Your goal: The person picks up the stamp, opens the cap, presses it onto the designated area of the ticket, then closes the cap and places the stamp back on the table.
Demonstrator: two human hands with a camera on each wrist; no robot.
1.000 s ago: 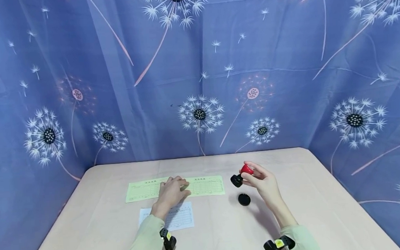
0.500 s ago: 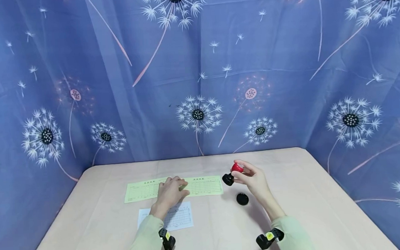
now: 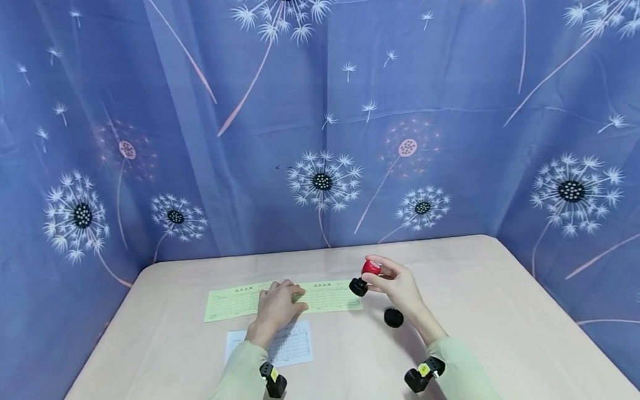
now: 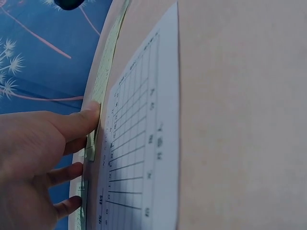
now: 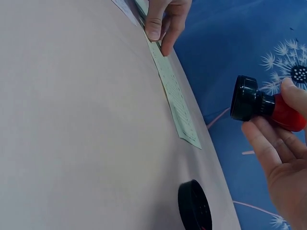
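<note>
Head view: blue curtain at the back and sides, dandelion print.
Table: pale pink cover, rounded far corners, far edge near the curtain.
Sleeves: 2, light green; left sleeve and right sleeve come in from the near edge.
Green forms: 2, printed grids, flat on the table, side by side in a row; left form, right form. Meeting point is under the hand, so can't tell if they overlap.
White form: smaller slip, printed grid, flat, on the near side of the green row, partly behind the left wrist.
Left hand: over the middle of the green row, fingers loosely bent, tips touching the paper. Grip fairly wide, nothing held that I can see.
Right hand: thumb and fingers pinch the stamp by its red handle. Grip narrow.
Wrist cameras: 2, black, yellow label; left camera, right camera.
Stamp: red handle, round black base. Held up off the table, tilted, base toward the left; from the head it overlaps the right end of the right form.
Cap: black, round, on the table, just beside the right forearm.
</note>
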